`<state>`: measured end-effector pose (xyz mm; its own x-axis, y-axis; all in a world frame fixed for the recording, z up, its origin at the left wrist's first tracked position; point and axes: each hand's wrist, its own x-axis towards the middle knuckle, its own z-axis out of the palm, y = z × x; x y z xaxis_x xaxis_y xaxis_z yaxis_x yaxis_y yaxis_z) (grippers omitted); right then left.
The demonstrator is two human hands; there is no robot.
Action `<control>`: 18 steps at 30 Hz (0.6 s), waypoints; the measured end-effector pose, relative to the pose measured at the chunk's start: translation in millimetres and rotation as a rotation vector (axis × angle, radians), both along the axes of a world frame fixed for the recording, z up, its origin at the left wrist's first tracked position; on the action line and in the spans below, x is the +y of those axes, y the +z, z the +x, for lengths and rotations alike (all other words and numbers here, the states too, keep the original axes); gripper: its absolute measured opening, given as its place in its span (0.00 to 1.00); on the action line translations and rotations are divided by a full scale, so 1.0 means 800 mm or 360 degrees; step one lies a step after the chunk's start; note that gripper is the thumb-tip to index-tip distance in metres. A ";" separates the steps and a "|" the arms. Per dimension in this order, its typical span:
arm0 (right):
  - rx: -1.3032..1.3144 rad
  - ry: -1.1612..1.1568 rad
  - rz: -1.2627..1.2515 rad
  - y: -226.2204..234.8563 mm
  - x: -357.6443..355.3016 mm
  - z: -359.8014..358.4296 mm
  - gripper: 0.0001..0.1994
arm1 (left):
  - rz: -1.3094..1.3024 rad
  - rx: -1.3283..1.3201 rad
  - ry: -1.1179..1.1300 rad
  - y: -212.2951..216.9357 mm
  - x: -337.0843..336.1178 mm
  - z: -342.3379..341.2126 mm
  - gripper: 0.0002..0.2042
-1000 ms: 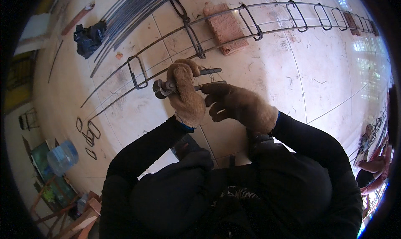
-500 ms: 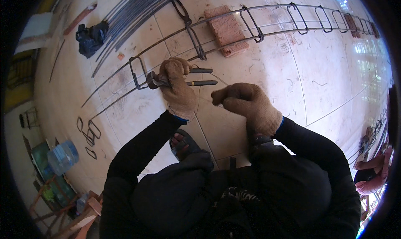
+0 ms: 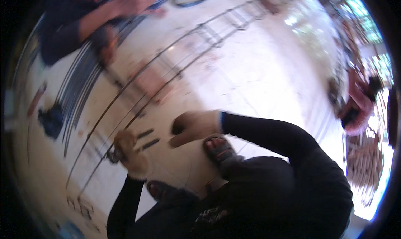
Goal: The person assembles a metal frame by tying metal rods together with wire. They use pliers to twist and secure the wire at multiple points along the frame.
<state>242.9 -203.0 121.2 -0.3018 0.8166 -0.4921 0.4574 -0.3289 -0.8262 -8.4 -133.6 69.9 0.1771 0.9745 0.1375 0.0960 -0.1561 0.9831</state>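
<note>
Both my hands wear tan work gloves. My left hand (image 3: pixel 131 155) is closed around a pair of pincers (image 3: pixel 150 144), whose two dark handles stick out to the right while the metal head shows left of the fist. This hand is beside the near end of a long steel-bar frame (image 3: pixel 121 91) fitted with rectangular stirrups (image 3: pixel 213 33). To the right of the handles, apart from them, is my right hand (image 3: pixel 194 128), its fingers curled and thumb near the forefinger. Motion blur hides whatever may be pinched there.
Under the frame is a reddish brick block (image 3: pixel 150 82). A co-worker (image 3: pixel 112 13) reaches in at upper left, above a bundle of steel bars (image 3: pixel 81 88) and a black plastic bag (image 3: pixel 52 120). Loose stirrups (image 3: pixel 85 209) lie at lower left. Another person (image 3: pixel 359 103) is at far right.
The view has swung, blurring it and bringing the co-worker's arms in at upper left. Both my hands appear lower and further left. The pincers stay in my left hand.
</note>
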 end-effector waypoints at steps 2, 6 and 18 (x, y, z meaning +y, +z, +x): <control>0.0205 -0.0084 0.0043 -0.020 -0.001 -0.015 0.35 | 0.0150 -0.0035 -0.0132 -0.020 -0.009 0.002 0.16; 0.0842 -0.0546 -0.0509 -0.022 -0.017 -0.045 0.29 | 0.0378 -0.0132 -0.0281 -0.006 -0.025 0.040 0.18; 0.0016 0.0219 0.0948 -0.088 -0.019 -0.021 0.11 | -0.0196 -0.0047 -0.0626 -0.017 -0.026 0.008 0.19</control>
<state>226.4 -218.1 50.7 -0.4264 0.9036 0.0404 0.4541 0.2525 -0.8545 -1.7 -154.1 56.5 0.5372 0.8427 0.0348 0.0241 -0.0566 0.9981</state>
